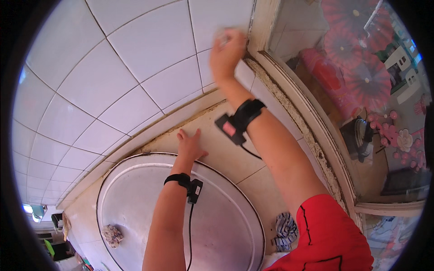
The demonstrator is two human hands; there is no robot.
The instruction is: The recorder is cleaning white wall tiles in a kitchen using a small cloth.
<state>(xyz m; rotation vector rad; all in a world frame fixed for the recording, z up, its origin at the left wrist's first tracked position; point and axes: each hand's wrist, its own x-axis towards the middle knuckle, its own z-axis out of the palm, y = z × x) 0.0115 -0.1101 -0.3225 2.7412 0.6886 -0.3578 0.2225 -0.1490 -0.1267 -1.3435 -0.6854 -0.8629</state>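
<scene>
My right hand (pixel 228 52) is raised against the white wall tiles (pixel 152 37) beside the window frame. Its fingers are curled around a small pale item, blurred, whose kind I cannot tell. My left hand (pixel 191 145) rests with fingers apart on the beige tiled ledge (pixel 223 145), holding nothing, just past the rim of a large round metal lid (pixel 217 216). Each wrist wears a black strap with a small cabled device. A crumpled patterned cloth (pixel 112 236) lies on the lid's left side.
A striped cloth (pixel 285 230) lies at the lid's right. The window frame (pixel 305 91) has a rough, crumbling edge along the ledge. Behind the glass stand a dark pot (pixel 360 135) and pink flower decorations (pixel 368 79). More household items are at the far lower left.
</scene>
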